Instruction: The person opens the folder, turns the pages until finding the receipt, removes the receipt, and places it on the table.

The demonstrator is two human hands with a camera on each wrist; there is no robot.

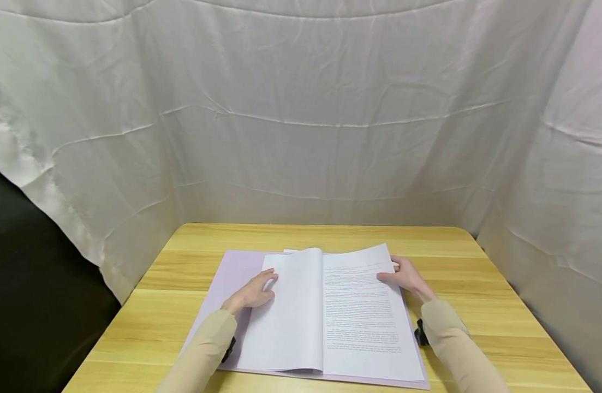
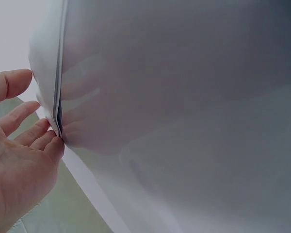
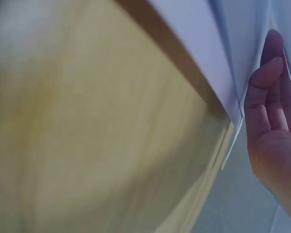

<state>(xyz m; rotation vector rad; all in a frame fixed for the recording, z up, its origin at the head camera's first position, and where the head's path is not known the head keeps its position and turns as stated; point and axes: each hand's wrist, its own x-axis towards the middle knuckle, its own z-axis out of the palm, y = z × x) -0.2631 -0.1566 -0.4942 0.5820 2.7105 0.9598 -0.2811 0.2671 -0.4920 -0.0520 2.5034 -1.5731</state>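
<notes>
Right hand [image 1: 405, 275] pinches thin printed sheet [image 1: 361, 314]; left hand [image 1: 251, 293], relaxed, touches smooth white curved pages [image 1: 292, 316]

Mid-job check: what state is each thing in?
Folder: open on the table.
Left pages: turned over, blank-looking side up.
Right page: print up, top right corner raised.
Left hand: touching left pages.
Right hand: pinching right page's edge.
Curtain: hanging, creased.

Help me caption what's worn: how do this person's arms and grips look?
The left sleeve and right sleeve are long, plain and beige. A black object shows at the left wrist, another black object at the right. The left grip and right grip are bare, without gloves.
</notes>
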